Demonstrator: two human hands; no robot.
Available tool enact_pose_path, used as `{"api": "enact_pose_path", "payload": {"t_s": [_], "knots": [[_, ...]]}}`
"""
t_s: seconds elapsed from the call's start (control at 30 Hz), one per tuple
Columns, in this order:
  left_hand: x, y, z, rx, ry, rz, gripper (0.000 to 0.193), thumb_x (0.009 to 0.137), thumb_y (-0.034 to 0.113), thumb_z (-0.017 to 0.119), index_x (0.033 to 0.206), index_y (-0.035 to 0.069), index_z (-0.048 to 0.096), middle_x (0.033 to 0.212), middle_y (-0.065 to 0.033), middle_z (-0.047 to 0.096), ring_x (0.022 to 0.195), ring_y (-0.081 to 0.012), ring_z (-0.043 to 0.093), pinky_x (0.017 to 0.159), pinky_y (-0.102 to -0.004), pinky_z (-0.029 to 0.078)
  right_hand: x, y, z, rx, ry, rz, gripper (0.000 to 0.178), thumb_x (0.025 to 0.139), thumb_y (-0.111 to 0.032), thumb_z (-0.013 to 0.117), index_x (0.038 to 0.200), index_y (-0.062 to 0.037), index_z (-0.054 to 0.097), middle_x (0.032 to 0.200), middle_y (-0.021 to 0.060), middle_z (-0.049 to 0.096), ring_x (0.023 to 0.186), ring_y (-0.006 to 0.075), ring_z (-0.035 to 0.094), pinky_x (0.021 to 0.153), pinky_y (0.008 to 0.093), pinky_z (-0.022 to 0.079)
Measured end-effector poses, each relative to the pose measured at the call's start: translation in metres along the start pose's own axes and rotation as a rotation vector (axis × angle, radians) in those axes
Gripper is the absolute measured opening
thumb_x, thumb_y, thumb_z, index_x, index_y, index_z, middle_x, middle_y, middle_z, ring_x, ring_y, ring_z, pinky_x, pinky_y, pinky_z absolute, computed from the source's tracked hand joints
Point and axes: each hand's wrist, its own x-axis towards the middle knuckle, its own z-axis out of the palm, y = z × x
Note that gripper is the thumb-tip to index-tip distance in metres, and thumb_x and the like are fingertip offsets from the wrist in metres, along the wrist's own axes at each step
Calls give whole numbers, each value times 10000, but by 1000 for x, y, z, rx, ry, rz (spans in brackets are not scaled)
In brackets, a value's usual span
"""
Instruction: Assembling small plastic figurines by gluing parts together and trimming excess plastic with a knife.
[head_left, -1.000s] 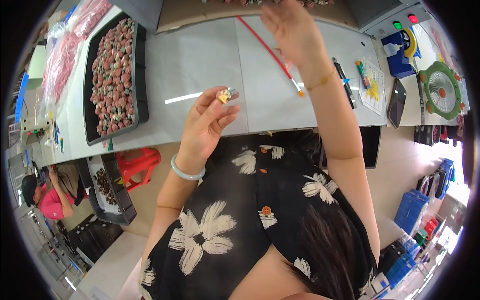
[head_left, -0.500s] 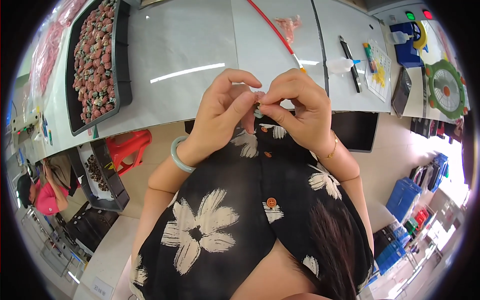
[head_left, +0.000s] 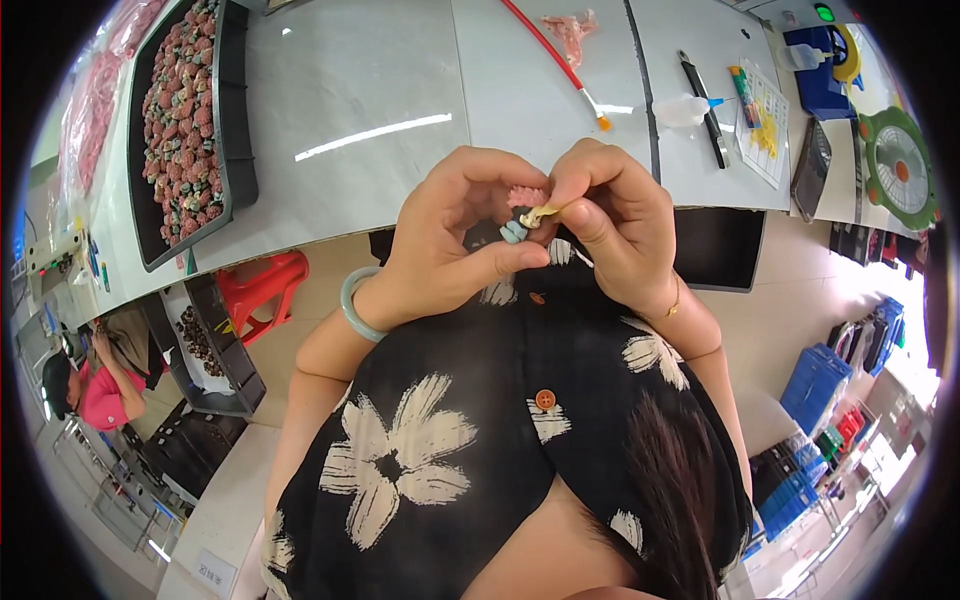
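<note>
Between the thumb and fingers of my left hand (head_left: 445,230) is a small figurine (head_left: 523,198) with a bumpy pink top, a dark and cream middle and a pale blue lower part. My right hand (head_left: 622,208) pinches a thin yellow strip (head_left: 545,211) between thumb and forefinger. One end of this strip lies against the figurine's middle; whether it is stuck there I cannot tell. Both hands are raised close together in front of the table's near edge.
A black tray (head_left: 236,150) of similar pink pieces stands at left. Beyond my hands lie a red-handled brush (head_left: 548,48), a crumpled pink plastic bag (head_left: 571,38), a dropper bottle (head_left: 684,110), a black slim tool (head_left: 704,108) and a sheet with yellow pieces (head_left: 775,165).
My hands have tilted and parted slightly, so the figurine and the yellow strip now show. My right hand has shifted a little to the right.
</note>
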Motion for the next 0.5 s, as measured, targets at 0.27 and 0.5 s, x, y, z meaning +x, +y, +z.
{"api": "enact_pose_path", "payload": {"t_s": [0.27, 0.5], "knots": [[9, 3, 11, -258, -16, -174, 376, 796, -3, 575, 1127, 0, 397, 915, -80, 514, 778, -150, 563, 703, -277, 481, -9, -7, -16, 33, 4, -69, 178, 857, -184, 546, 829, -17, 490, 808, 87, 487, 704, 169, 542, 655, 281, 456], [14, -15, 30, -40, 89, -112, 299, 884, 85, 454, 1159, -18, 395, 892, -103, 517, 773, -178, 569, 744, -298, 481, -37, -38, -98, -294, 331, -259, 163, 830, -133, 534, 724, -18, 488, 766, 101, 511, 666, 172, 470, 660, 252, 391]]}}
